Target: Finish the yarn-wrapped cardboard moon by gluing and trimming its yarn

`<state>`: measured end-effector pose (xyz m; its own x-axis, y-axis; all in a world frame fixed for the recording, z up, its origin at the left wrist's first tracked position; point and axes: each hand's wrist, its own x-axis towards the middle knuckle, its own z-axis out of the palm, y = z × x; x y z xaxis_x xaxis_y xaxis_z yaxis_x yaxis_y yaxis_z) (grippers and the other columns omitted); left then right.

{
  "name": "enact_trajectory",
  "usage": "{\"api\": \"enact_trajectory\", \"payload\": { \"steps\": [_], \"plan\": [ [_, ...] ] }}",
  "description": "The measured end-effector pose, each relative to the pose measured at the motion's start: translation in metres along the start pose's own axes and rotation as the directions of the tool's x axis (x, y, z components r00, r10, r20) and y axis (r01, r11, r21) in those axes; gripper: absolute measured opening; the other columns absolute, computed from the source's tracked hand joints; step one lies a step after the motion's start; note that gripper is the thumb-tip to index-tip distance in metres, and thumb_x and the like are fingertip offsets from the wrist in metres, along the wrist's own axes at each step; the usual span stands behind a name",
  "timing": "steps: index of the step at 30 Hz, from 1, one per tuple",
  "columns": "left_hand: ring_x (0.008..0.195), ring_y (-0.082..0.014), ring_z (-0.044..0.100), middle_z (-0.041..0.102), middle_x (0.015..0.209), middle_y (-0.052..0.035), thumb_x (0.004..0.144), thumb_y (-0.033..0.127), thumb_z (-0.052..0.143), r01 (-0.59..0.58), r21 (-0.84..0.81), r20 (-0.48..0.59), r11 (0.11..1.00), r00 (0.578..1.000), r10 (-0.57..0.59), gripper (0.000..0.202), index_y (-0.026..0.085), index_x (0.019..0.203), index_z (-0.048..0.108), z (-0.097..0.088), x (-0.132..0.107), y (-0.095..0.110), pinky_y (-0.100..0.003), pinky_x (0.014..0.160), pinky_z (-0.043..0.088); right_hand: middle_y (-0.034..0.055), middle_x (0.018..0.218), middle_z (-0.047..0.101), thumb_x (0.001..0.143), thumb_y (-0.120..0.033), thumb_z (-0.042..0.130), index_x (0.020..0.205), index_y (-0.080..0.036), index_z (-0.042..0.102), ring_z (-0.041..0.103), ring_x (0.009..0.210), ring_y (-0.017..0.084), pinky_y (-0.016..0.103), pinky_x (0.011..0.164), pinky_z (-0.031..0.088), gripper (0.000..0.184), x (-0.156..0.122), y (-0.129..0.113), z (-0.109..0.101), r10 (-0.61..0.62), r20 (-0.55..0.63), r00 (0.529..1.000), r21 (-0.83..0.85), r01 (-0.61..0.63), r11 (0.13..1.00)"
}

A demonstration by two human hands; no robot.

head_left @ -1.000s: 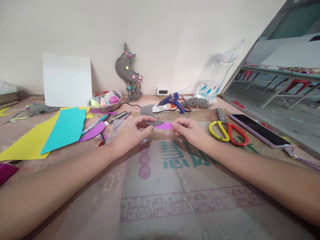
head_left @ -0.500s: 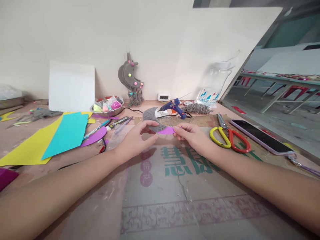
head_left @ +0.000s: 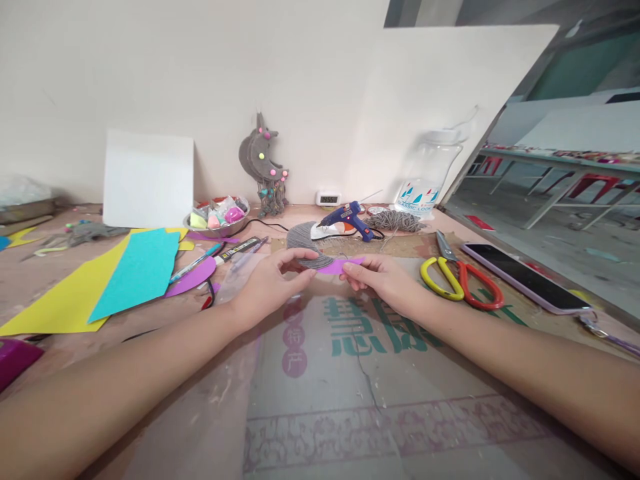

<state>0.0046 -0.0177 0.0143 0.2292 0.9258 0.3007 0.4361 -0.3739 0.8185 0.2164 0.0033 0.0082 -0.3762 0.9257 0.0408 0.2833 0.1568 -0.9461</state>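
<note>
Between my hands is a crescent shape wrapped in grey yarn (head_left: 299, 236), with a bare purple end (head_left: 331, 267). My left hand (head_left: 273, 283) pinches the wrapped part near its lower edge, between thumb and fingers. On the other side, my right hand (head_left: 377, 277) grips the purple end, thumb on top and fingers curled beneath. A thin strand of yarn shows near the right fingers, but where it leads is hard to see. Just behind the crescent lies a blue hot glue gun (head_left: 345, 217), beside a ball of grey yarn (head_left: 395, 221).
Scissors (head_left: 463, 280) and a phone (head_left: 525, 277) lie to the right. A clear jar (head_left: 430, 173), a small clock (head_left: 328, 198) and a decorated grey moon (head_left: 257, 157) stand along the wall. Leftward are a bowl of pompoms (head_left: 225, 230), pens and a turquoise sheet (head_left: 137, 270).
My right hand has shifted its grip inward along the purple end, and its fingers now curl under it. The left hand keeps its pinch. The view has tilted slightly.
</note>
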Motion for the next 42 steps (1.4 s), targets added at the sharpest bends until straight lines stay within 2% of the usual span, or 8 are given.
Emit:
{"api": "enact_trajectory", "payload": {
  "steps": [7, 16, 22, 37, 42],
  "plan": [
    [0.076, -0.0132, 0.062, 0.067, 0.092, -0.0030, 0.078, 0.027, 0.056, 0.017, -0.046, 0.001, 0.999, 1.000, -0.017, 0.026, 0.019, 0.102, 0.062, -0.0003, -0.0014, 0.0005, -0.023, 0.065, 0.049, -0.0039, 0.054, 0.048, 0.077, -0.045, 0.058, 0.071, -0.015, 0.061, 0.035, 0.046, 0.005, 0.021, 0.042, 0.021, 0.031, -0.0009, -0.0005, 0.0002, 0.015, 0.000, 1.000, 0.064, -0.015, 0.998],
    [0.091, -0.0146, 0.061, 0.065, 0.106, -0.0054, 0.081, 0.019, 0.049, -0.055, -0.050, 0.047, 0.997, 0.997, 0.057, 0.030, 0.016, 0.110, 0.057, -0.0026, -0.0013, 0.0042, -0.027, 0.081, 0.048, -0.0030, 0.054, 0.049, 0.077, -0.044, 0.060, 0.071, -0.014, 0.063, 0.040, 0.050, 0.006, 0.022, 0.046, 0.026, 0.031, 0.0005, 0.0006, -0.0007, -0.032, -0.035, 0.999, 0.060, 0.034, 0.998],
    [0.086, -0.0148, 0.060, 0.062, 0.108, -0.0058, 0.077, 0.023, 0.056, -0.087, 0.028, 0.009, 0.996, 0.996, 0.087, 0.032, 0.017, 0.108, 0.056, 0.0005, -0.0010, -0.0002, -0.028, 0.077, 0.048, -0.0032, 0.055, 0.048, 0.078, -0.047, 0.057, 0.074, -0.015, 0.063, 0.038, 0.049, 0.006, 0.021, 0.043, 0.025, 0.032, 0.0005, 0.0027, -0.0011, 0.005, -0.007, 1.000, 0.046, -0.004, 0.999],
    [0.072, -0.0126, 0.058, 0.064, 0.085, -0.0022, 0.077, 0.022, 0.052, 0.030, -0.012, 0.026, 0.999, 0.999, -0.030, 0.030, 0.017, 0.106, 0.059, -0.0013, -0.0013, 0.0034, -0.025, 0.067, 0.047, -0.0031, 0.055, 0.048, 0.079, -0.046, 0.056, 0.073, -0.016, 0.063, 0.039, 0.049, 0.007, 0.020, 0.044, 0.028, 0.031, -0.0004, 0.0011, -0.0003, -0.009, 0.002, 1.000, 0.014, 0.009, 1.000],
    [0.089, -0.0149, 0.056, 0.059, 0.104, -0.0058, 0.077, 0.015, 0.050, -0.073, -0.045, 0.061, 0.996, 0.995, 0.076, 0.036, 0.016, 0.112, 0.053, -0.0020, -0.0015, 0.0027, -0.026, 0.076, 0.045, -0.0029, 0.055, 0.048, 0.079, -0.046, 0.056, 0.073, -0.016, 0.063, 0.041, 0.050, 0.007, 0.020, 0.045, 0.029, 0.032, 0.0009, 0.0038, -0.0013, -0.032, -0.007, 0.999, -0.008, 0.032, 0.999]
  ]
}}
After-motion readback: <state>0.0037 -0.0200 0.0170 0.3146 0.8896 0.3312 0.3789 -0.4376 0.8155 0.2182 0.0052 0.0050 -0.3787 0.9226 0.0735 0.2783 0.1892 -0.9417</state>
